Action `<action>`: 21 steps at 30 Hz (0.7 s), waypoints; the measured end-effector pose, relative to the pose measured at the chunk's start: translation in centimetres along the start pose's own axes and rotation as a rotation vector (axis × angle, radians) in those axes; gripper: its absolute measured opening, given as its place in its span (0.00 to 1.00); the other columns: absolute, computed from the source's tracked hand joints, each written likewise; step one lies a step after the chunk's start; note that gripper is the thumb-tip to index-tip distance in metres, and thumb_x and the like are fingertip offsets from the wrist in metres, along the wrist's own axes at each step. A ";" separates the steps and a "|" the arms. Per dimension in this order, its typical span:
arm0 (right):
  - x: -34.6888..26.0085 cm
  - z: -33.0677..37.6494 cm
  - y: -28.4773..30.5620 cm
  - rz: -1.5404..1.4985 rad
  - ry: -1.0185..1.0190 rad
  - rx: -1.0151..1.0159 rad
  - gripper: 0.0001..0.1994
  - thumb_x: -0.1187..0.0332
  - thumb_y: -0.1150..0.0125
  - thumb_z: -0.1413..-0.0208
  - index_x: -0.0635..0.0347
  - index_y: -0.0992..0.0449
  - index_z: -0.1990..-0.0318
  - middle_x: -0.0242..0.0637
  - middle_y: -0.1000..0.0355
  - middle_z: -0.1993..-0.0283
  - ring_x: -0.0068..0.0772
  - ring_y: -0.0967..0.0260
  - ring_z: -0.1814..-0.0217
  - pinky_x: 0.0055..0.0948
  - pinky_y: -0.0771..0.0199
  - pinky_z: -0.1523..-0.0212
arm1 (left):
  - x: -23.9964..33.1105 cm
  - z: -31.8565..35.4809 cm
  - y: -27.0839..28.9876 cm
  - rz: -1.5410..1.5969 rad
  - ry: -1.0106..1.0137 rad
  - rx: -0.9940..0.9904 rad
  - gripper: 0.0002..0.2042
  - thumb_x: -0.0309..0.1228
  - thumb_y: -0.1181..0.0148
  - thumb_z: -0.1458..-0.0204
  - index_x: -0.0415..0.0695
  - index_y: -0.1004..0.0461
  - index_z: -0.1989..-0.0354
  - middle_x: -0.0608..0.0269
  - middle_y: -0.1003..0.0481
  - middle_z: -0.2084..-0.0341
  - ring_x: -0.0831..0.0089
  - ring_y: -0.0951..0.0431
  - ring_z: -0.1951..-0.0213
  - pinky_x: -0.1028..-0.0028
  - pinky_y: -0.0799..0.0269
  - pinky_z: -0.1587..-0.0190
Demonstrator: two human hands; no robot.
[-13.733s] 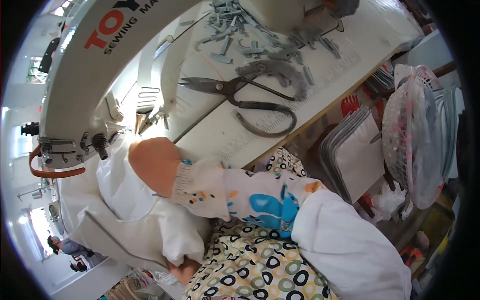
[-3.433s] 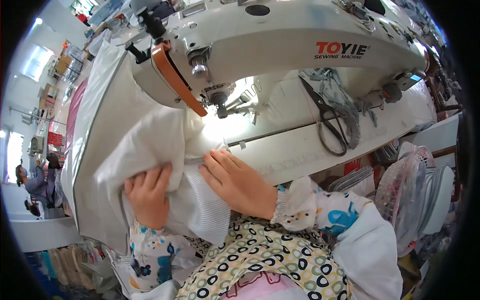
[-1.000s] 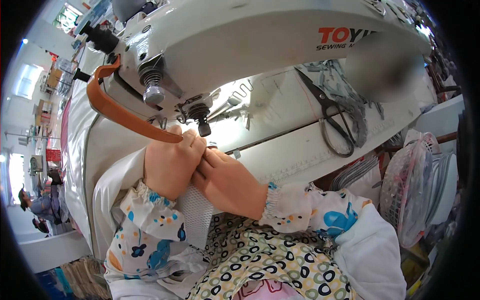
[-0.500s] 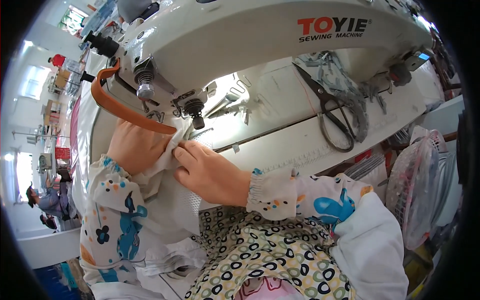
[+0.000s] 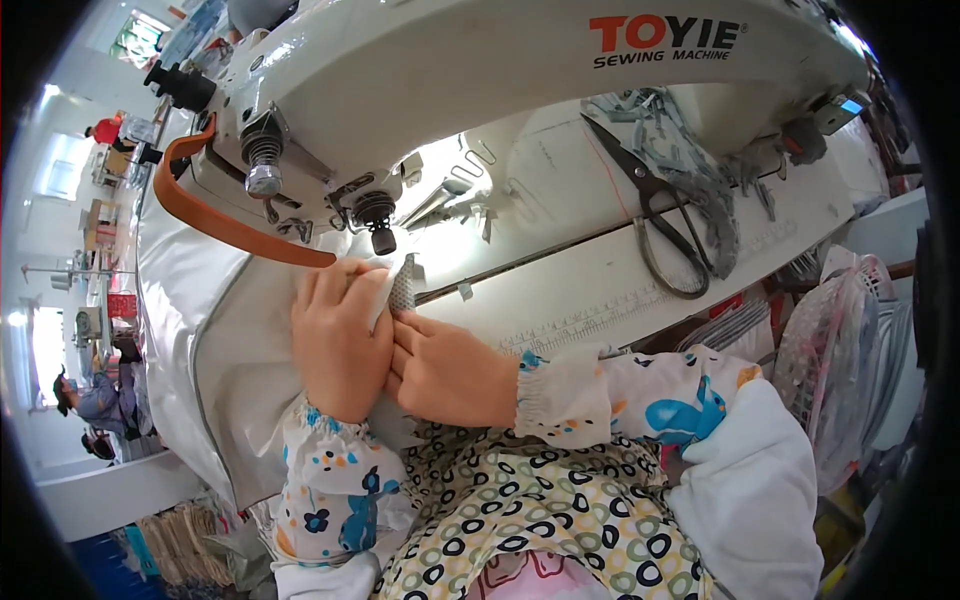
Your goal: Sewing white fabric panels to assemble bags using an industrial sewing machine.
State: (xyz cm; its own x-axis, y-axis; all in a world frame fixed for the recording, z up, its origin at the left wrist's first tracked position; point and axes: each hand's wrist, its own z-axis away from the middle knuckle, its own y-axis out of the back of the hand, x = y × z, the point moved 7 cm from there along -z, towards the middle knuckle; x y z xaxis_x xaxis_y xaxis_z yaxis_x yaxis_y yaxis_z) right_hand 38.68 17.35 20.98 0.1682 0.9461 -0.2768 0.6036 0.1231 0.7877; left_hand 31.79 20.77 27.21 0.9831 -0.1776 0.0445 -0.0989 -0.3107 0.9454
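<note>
Just in front of the needle area of a white sewing machine (image 5: 430, 75), my two hands meet over white cloth (image 5: 398, 278). My left hand (image 5: 345, 340) is closed on the cloth, which shows as a raised fold between thumb and fingers. Against its right side rests my right hand (image 5: 455, 368), fingers curled and pressed onto the same cloth; their tips are partly hidden. Behind the fingers stands the presser area, with a dark knurled screw (image 5: 378, 222). An orange curved guard (image 5: 215, 220) reaches down close to my left fingertips. More pale cloth (image 5: 235, 390) spreads to the left.
Black-bladed scissors (image 5: 655, 210) lie on the machine bed at right, beside a heap of grey scraps (image 5: 690, 200). A ruler scale (image 5: 560, 330) runs along the bed's front edge. Past it, at far right, sits a plastic-wrapped basket (image 5: 835, 370). Other people are in the left background.
My left hand has come rightward and nearer me, out from behind the orange guard, to meet my right hand. The right hand has shifted slightly right and nearer. The cloth fold has moved with them.
</note>
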 end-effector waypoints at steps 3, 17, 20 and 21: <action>-0.5 0.0 0.8 0.008 0.019 0.115 0.14 0.71 0.42 0.60 0.67 0.21 0.64 0.45 0.23 0.61 0.43 0.24 0.54 0.40 0.25 0.45 | -0.4 -0.1 -0.3 0.022 -0.115 0.007 0.12 0.23 0.38 0.56 0.40 0.21 0.60 0.63 0.21 0.61 0.60 0.23 0.59 0.63 0.27 0.55; 0.0 -0.2 1.4 -0.003 -0.020 0.155 0.10 0.73 0.41 0.58 0.66 0.21 0.66 0.42 0.23 0.62 0.41 0.24 0.53 0.35 0.23 0.47 | -0.9 -1.7 -1.6 0.018 -0.281 -0.208 0.13 0.22 0.42 0.56 0.41 0.20 0.60 0.63 0.21 0.59 0.64 0.22 0.62 0.66 0.25 0.58; -0.1 -0.4 1.7 -0.019 -0.021 0.144 0.10 0.72 0.41 0.58 0.66 0.21 0.66 0.42 0.23 0.61 0.41 0.24 0.52 0.35 0.23 0.47 | -1.1 -1.5 -1.8 -0.022 -0.292 -0.206 0.13 0.24 0.41 0.56 0.43 0.20 0.60 0.63 0.21 0.61 0.63 0.21 0.59 0.66 0.25 0.56; 0.1 -0.4 1.5 -0.065 -0.050 0.122 0.11 0.72 0.41 0.57 0.66 0.21 0.65 0.43 0.23 0.60 0.42 0.24 0.51 0.35 0.24 0.46 | -1.0 -1.4 -1.8 -0.032 -0.313 -0.155 0.13 0.24 0.40 0.56 0.43 0.21 0.60 0.64 0.22 0.61 0.62 0.21 0.59 0.65 0.26 0.55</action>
State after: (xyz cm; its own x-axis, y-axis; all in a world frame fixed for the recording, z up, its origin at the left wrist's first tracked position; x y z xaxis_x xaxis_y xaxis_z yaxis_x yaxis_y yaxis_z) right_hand 39.29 17.72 22.38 0.1627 0.9207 -0.3548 0.7040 0.1436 0.6955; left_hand 31.21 22.85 25.94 0.8879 -0.4554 -0.0650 -0.0202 -0.1799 0.9835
